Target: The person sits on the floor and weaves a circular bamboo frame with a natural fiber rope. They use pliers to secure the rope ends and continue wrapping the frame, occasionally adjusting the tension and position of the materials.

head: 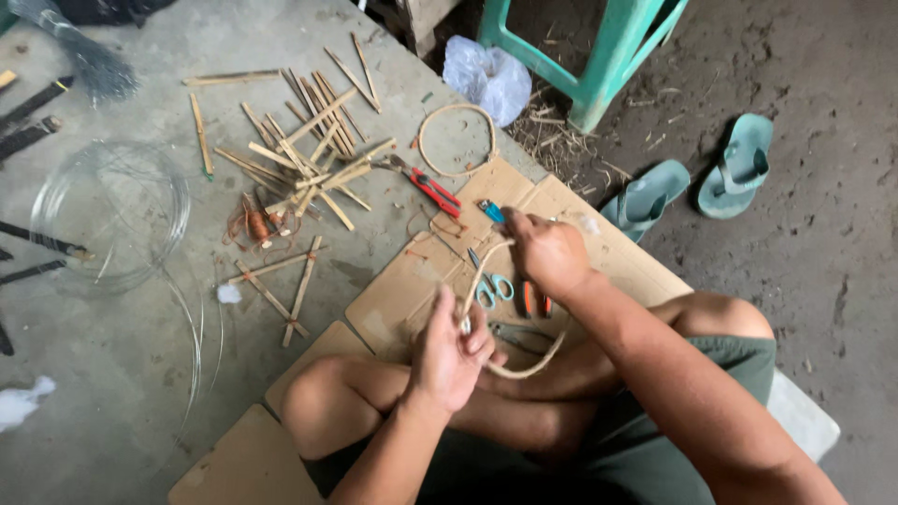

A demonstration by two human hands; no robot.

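Observation:
I sit cross-legged on flattened cardboard (402, 290). A pale rattan strip (479, 271) bends in a loop between my hands. My left hand (451, 353) grips its lower part above my left knee. My right hand (547, 252) pinches the upper end, fingers closed on the strip. Just under the strip lie small teal-handled scissors (492, 288) and an orange-handled tool (534, 301). A small blue lighter (491, 211) lies just beyond my right hand.
Red-handled pliers (432, 191) and a finished rattan ring (456, 138) lie ahead. Several bamboo sticks (304, 154) are scattered on the concrete, with a coil of clear wire (108, 215) at left. A teal plastic stool (599, 51), a white bag (486, 77) and teal sandals (697, 182) stand at right.

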